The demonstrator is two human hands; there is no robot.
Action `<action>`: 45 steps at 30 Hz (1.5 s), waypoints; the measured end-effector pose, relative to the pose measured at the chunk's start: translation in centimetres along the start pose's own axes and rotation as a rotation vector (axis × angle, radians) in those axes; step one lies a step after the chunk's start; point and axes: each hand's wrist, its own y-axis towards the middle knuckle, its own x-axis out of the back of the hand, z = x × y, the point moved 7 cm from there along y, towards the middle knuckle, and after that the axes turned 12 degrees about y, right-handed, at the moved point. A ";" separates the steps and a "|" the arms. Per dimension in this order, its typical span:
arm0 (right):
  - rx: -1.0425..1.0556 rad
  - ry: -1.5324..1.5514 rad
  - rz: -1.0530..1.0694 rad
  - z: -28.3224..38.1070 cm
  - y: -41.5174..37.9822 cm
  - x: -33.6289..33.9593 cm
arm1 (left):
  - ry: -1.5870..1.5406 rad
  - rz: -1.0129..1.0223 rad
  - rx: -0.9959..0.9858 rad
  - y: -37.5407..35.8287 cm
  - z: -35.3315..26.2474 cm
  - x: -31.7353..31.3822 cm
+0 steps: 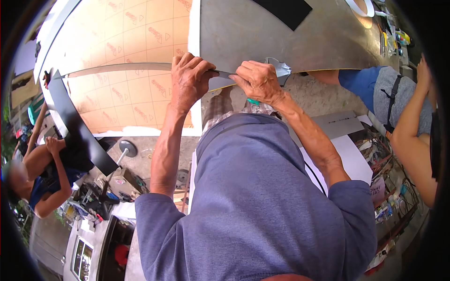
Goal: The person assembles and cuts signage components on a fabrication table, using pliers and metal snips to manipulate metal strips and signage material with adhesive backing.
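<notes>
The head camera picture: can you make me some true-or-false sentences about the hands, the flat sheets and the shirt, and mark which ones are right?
1. The left hand grips a long, thin, dark strip. True.
2. The right hand is waving with its fingers spread wide. False: the right hand pinches the same strip.
3. A flat black piece with straight edges lies on the shiny grey sheet. True.
4. The orange-brown sheet with red printing is right of the grey sheet in the picture. False: the orange-brown sheet is on the left.
5. The blue-grey cloth shirt has short sleeves. True.
</notes>
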 end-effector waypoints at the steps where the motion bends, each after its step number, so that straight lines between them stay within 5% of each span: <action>1: 0.018 -0.001 0.003 0.2 0.0 0.1 | -0.005 0.004 0.016 -0.1 0.0 0.1; 7: -0.245 0.224 -0.088 -2.7 -1.2 0.0 | -0.011 -0.034 0.043 -0.1 0.1 0.0; 14: -0.690 0.547 0.125 -4.6 -4.4 0.2 | -0.011 -0.023 0.048 0.6 0.1 -0.2; 27: -0.627 1.081 -0.107 -6.5 -3.8 -1.7 | 0.091 -0.042 0.041 1.6 -1.8 0.0; 45: -0.525 0.577 -0.168 -2.3 -5.4 0.2 | 0.036 -0.345 0.087 -1.7 -2.9 1.0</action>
